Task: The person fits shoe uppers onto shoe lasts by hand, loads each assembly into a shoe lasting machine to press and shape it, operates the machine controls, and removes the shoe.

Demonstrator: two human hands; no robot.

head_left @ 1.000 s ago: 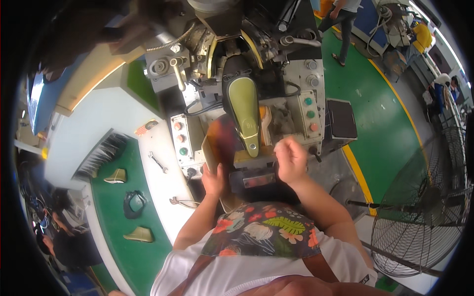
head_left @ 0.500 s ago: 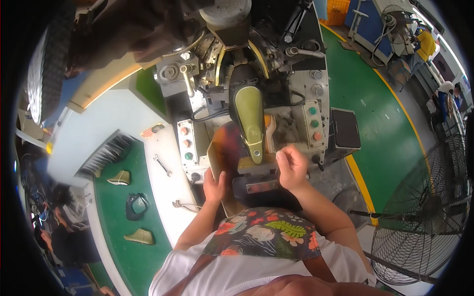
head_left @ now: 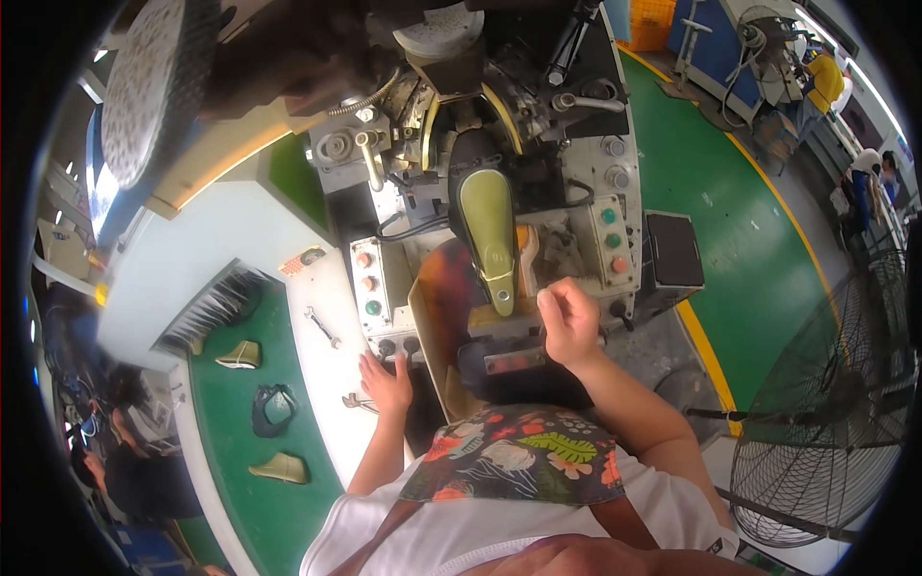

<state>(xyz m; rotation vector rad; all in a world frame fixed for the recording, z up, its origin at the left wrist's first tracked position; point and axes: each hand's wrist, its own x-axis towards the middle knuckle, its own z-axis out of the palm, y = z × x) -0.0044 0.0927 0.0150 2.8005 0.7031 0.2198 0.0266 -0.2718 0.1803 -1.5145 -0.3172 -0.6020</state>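
Observation:
An olive-green shoe sole piece (head_left: 490,216) lies sole up on a dark last, held in the machine (head_left: 423,192) in front of me, its narrow end toward me. My right hand (head_left: 573,324) is closed, just right of that narrow end and apart from it; whatever its fingers hold, if anything, is hidden. My left hand (head_left: 387,384) is open with fingers spread, over the edge of the white table (head_left: 317,370), near a pair of pincers (head_left: 357,402). Between the hands stands a curved tan panel (head_left: 432,350) beside the last.
A wrench (head_left: 323,328) lies on the white table. Farther left, a green conveyor belt (head_left: 288,446) carries olive shoe uppers (head_left: 279,468) and a black piece (head_left: 273,410). Button boxes (head_left: 369,278) flank the last. At the right stands a large fan (head_left: 826,413).
My left hand has left the tan panel, moved left toward the white table and spread its fingers. My right hand stays closed in nearly the same place.

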